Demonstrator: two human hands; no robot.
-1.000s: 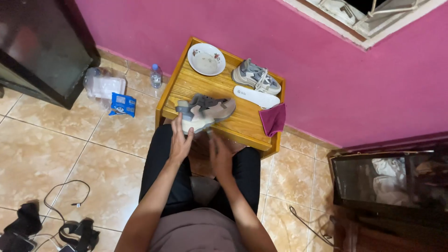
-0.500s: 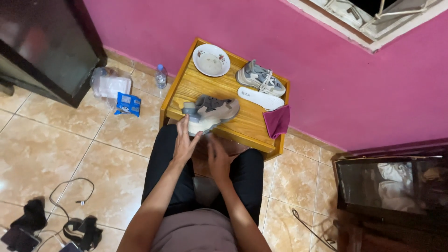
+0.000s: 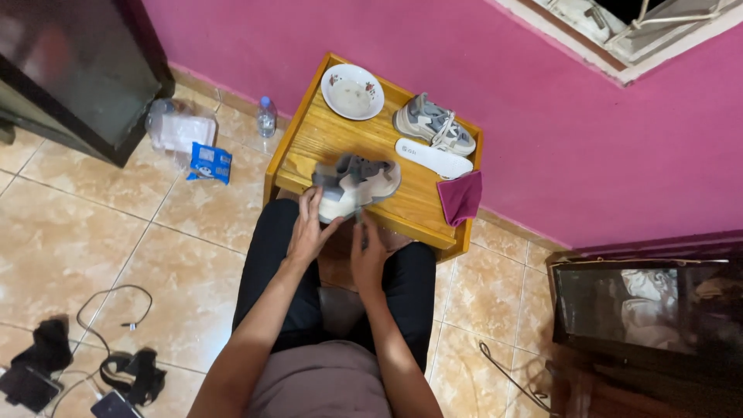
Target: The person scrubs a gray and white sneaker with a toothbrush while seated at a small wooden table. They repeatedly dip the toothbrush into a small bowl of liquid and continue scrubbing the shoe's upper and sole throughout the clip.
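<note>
**Shoe perched at the table's near edge**

Wooden table (image 3: 333,139): a grey shoe (image 3: 354,183) overhangs its near edge, the left hand (image 3: 309,232) gripping its heel. Right hand (image 3: 368,251) is curled around something slim. A loosened grip could tip it floorward, past the insole (image 3: 433,157).

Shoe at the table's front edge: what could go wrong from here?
1. The shoe sits at the near edge of the wooden table, steadied by the left hand; it might tip off if released.
2. The maroon cloth overhangs the table's corner and could slide off if bumped.
</note>
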